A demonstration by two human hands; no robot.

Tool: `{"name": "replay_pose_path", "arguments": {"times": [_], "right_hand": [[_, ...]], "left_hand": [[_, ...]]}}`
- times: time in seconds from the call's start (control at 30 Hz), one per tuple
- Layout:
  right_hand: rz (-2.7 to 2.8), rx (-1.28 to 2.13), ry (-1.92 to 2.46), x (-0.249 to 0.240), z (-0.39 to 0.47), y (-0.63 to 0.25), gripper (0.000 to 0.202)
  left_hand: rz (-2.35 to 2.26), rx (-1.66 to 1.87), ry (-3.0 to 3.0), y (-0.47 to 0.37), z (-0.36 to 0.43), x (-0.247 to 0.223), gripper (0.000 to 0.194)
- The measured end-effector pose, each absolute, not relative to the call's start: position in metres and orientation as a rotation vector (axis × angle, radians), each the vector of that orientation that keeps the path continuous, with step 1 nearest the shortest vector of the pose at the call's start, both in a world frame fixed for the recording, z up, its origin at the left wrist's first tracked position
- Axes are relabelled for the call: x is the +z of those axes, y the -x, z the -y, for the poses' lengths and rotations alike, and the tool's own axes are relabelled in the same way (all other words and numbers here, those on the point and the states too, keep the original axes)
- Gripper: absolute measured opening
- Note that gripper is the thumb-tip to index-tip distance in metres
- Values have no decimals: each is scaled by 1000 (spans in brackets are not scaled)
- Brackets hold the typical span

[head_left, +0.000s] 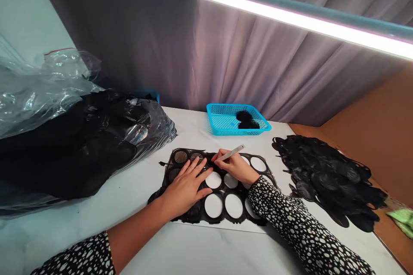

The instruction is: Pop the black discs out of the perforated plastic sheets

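A thin black sheet (206, 219) with several round openings lies on the white table. White shows through many openings; dark material covers some at the left. My left hand (189, 184) rests flat on the sheet's left part, fingers spread. In my right hand (235, 166) is a slim white-grey pen-like tool (235, 152), pinched between the fingers and slanting up to the right. Its lower tip meets the sheet near the upper middle, right of my left fingertips; the fingers partly hide the tip.
A blue plastic basket (222, 131) with black round pieces (248, 124) stands at the back. Large plastic bags of black material (97, 137) fill the left side. A heap of black pieces (329, 180) lies on the right. A bright tube lamp (290, 17) hangs overhead.
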State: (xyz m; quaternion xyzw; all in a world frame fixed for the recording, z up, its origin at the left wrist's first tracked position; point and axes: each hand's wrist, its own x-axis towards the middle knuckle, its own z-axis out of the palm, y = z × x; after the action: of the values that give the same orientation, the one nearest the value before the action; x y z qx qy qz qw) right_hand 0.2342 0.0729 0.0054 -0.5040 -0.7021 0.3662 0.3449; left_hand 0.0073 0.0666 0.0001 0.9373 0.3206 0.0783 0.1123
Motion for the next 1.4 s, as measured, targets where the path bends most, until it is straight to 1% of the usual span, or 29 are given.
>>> {"name": "replay_pose_path", "arguments": {"times": [0.17, 0.3, 0.37, 0.43, 0.53, 0.6, 0.67, 0.73, 0.8, 0.87, 0.93, 1.07, 1.17, 1.27, 1.4], "right_hand": [[1834, 1026, 1322, 6, -76, -239, 13], [1866, 998, 1308, 6, -78, -240, 13], [1920, 930, 1293, 8, -76, -237, 12], [2032, 779, 1287, 9, -70, -229, 11], [2294, 427, 1298, 9, -61, -217, 12], [2349, 221, 1364, 9, -62, -221, 14], [2198, 72, 1548, 13, -72, -239, 15], [1927, -64, 1798, 22, -89, -265, 13], [1747, -129, 1910, 33, -104, -282, 12], [1743, -50, 1875, 41, -112, -279, 13], [1854, 138, 1735, 40, -112, -257, 14], [2011, 506, 1390, 20, -101, -202, 10], [2002, 754, 1224, 7, -95, -187, 7], [1952, 952, 1186, 5, -94, -190, 9], [1889, 1059, 1222, 5, -97, -194, 13]], "left_hand": [[-948, 204, -2734, -9, -67, 1, 54], [-930, 239, -2731, -9, -68, -2, 55], [-927, 245, -2730, -9, -68, -2, 55], [-935, 236, -2734, -9, -67, -1, 55], [-943, 224, -2744, -9, -66, -2, 54], [-946, 235, -2744, -10, -66, -2, 53], [-953, 250, -2737, -10, -65, -3, 54], [-958, 249, -2730, -11, -65, -2, 55], [-939, 246, -2732, -10, -65, 0, 56], [-929, 290, -2743, -5, -66, 2, 58], [-976, 364, -2758, 3, -68, 2, 60], [-1122, 383, -2783, 26, -68, -3, 56], [-1127, 363, -2782, 36, -65, -5, 53], [-1119, 307, -2768, 37, -63, -2, 53], [-1139, 261, -2719, 35, -63, 0, 54]]}}
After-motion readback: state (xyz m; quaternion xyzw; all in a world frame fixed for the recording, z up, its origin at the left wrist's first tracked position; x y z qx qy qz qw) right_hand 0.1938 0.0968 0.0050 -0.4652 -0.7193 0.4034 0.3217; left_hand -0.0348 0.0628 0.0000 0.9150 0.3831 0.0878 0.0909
